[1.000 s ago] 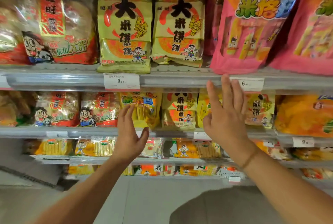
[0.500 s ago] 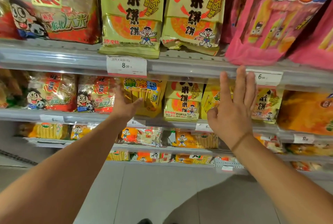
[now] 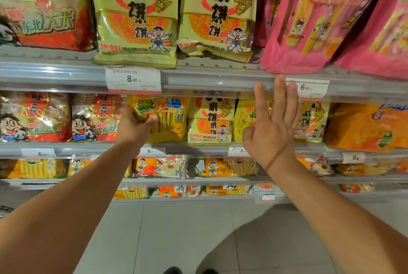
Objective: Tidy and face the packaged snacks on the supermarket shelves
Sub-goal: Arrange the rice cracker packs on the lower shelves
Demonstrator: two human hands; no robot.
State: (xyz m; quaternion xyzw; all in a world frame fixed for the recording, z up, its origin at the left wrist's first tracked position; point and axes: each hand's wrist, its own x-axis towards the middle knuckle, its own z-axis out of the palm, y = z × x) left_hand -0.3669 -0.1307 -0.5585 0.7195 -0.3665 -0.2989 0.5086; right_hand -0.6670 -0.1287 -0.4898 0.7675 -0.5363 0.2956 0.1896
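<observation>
Head view: facing a yellow bag (image 3: 163, 119) on the second shelf (image 3: 66, 149).
The left hand (image 3: 134, 125) pinches its left edge, thumb in front; the right hand (image 3: 272, 125) hovers spread, touching nothing. Next it likely wants squaring to the shelf's front edge; neighbouring bags crowd both sides.

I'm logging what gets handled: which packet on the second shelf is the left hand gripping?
The yellow stick-snack bag, between the red-and-clear packets and the gold rice-cracker bag. The left hand holds its left edge.
</observation>
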